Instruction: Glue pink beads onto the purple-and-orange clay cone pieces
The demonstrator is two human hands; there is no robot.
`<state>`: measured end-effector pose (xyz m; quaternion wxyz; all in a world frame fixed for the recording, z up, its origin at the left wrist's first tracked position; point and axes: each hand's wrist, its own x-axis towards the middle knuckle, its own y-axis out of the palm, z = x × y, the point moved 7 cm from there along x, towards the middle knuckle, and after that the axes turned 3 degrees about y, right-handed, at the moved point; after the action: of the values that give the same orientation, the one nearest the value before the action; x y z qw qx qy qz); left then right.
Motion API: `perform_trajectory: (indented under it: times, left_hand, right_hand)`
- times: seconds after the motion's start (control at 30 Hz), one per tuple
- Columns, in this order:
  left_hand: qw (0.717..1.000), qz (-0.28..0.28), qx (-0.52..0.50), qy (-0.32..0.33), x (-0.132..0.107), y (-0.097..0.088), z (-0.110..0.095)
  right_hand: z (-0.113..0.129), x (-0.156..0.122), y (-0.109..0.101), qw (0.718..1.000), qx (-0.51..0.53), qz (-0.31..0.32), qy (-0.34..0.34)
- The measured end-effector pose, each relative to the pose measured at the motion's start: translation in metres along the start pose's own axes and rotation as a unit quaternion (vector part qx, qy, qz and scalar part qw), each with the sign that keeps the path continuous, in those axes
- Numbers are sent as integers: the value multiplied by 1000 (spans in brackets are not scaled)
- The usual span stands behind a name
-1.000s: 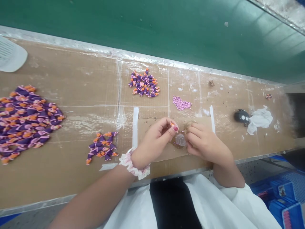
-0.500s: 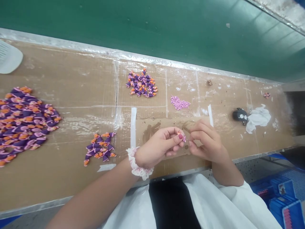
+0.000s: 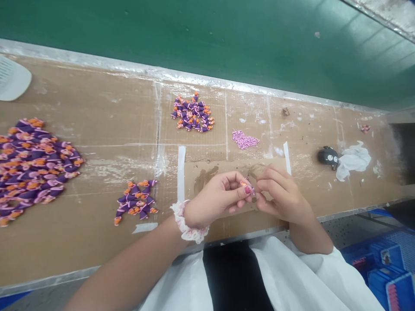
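My left hand [image 3: 227, 194] pinches a small purple, pink and orange figurine [image 3: 244, 184] between thumb and fingers, above the cardboard-covered table; most of the piece is hidden by the fingers. My right hand [image 3: 280, 194] is closed in a pinch, its thumb and fingertip meeting the figurine's right end. Whether anything tiny sits between those fingertips is too small to tell. Similar figurines lie in a small group [image 3: 138, 198] left of my left wrist and in another cluster [image 3: 193, 113] farther back. Beyond my hands is a heap of tiny pink pieces [image 3: 245, 140].
A large spread of figurines [image 3: 35, 164] covers the left part of the table. A white plastic piece [image 3: 13, 80] lies at the far left. To the right are a black case with cartoon eyes [image 3: 327, 156] and a crumpled white tissue [image 3: 353, 160]. Blue crates [image 3: 385, 272] stand below the table.
My right hand has moved slightly left, so its fingertips now meet the figurine; a small gap showed between them before. My left hand keeps its hold.
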<state>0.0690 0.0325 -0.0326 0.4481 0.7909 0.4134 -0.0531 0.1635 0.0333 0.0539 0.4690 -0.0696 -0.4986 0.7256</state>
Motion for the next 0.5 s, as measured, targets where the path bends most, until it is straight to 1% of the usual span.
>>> perform_trajectory:
  times: [0.13, 0.27, 0.4, 0.5]
  left_hand:
    - [999, -4, 40, 0, -1, -2, -2]
    - [999, 2, 50, 1, -1, 0, -5]
    - [998, 11, 56, 17, -1, 0, -9]
    - [997, 23, 58, 36, -2, 0, -11]
  right_hand:
    - [0, 0, 1, 1000, 16, 13, 15]
    - [0, 1, 1, 999, 37, 18, 27]
    - [-1, 2, 2, 998, 42, 14, 35]
    - [1, -1, 1, 999, 45, -2, 28]
